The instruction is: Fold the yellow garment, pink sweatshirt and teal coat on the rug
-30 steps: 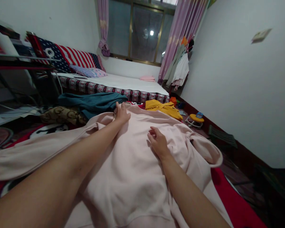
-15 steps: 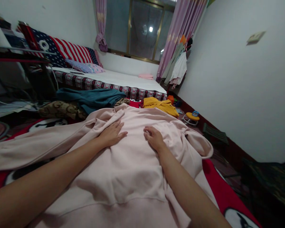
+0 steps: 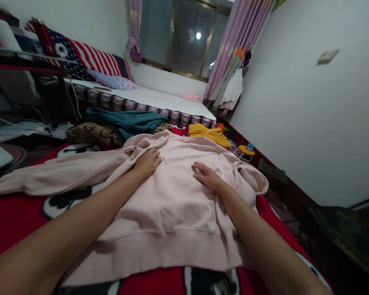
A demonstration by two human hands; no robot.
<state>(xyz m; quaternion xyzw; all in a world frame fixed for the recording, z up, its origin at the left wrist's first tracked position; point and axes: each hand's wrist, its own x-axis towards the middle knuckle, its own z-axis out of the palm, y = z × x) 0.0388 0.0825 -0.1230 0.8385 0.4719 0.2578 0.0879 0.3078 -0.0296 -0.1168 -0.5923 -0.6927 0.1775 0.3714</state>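
A pale pink sweatshirt (image 3: pixel 172 200) lies spread out, its ribbed hem toward me and one long sleeve stretched out to the left. My left hand (image 3: pixel 147 163) is on its left upper part, by a fold; the fingers are curled in with the thumb drawn close, closed on the cloth. On the right upper part rests my right hand (image 3: pixel 207 176), open, its fingers reaching inward and slightly bent, holding nothing. The right sleeve (image 3: pixel 253 176) is folded over near the shoulder.
Beneath lies a red blanket (image 3: pixel 15 221) with black-and-white figures. Beyond the collar are a teal garment (image 3: pixel 129 122), a brown patterned cloth (image 3: pixel 92 133) and a yellow garment (image 3: pixel 210 135). A bed (image 3: pixel 153 96) stands behind; a small yellow-topped stool (image 3: pixel 246 150) is at right.
My left hand's spread fingers and thumb have drawn together on the cloth. My right hand has shifted slightly right. The view has tilted, bringing the whole hem into sight.
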